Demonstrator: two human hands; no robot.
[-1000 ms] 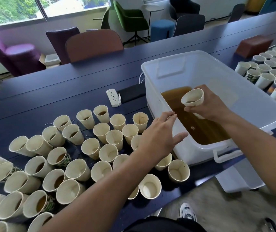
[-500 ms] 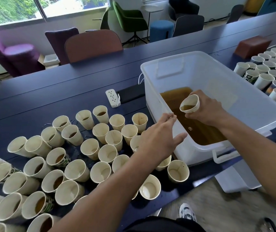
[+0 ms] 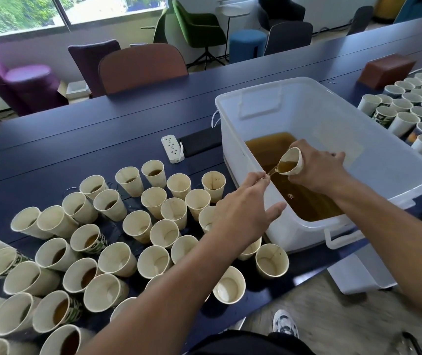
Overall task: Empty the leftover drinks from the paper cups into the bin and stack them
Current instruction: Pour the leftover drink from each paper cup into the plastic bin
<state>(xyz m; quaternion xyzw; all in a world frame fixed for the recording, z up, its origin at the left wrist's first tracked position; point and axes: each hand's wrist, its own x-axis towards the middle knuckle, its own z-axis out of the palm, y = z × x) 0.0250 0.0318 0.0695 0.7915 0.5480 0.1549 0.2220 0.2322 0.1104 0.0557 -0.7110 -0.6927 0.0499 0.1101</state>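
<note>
Paper cup [image 3: 291,161] held over the bin [image 3: 409,172], inside its rim, tilted with the mouth facing down and left. Brown drink runs from the lip in a thin stream into the brown liquid [image 3: 304,201] pooled at the bin's bottom, near its left wall. Right hand [image 3: 316,170] grips the cup from the right side, fingers curled round its wall.

Left hand [image 3: 243,213] hovers just outside the bin's left wall, fingers straight and together, thumb spread toward the bin; it holds nothing. Fingertips reach close to the pouring stream; contact cannot be told.

Bin: white, translucent plastic, rectangular, standing on the dark blue table [image 3: 102,134] at its near edge, with a handle on the near wall.

Left of the bin: a dense cluster of upright cups [image 3: 153,201], some with brown drink in them, others looking drained. One cup [image 3: 272,260] stands just beside the bin's near left corner. Right of the bin: a second group of cups [image 3: 417,108] in rows. Behind the bin's left corner: white power strip [image 3: 172,148] beside a black flat object [image 3: 201,144]. Beyond the bin to the right: a brown block [image 3: 386,70] on the table. Chairs [image 3: 140,67] stand at the table's far side.
</note>
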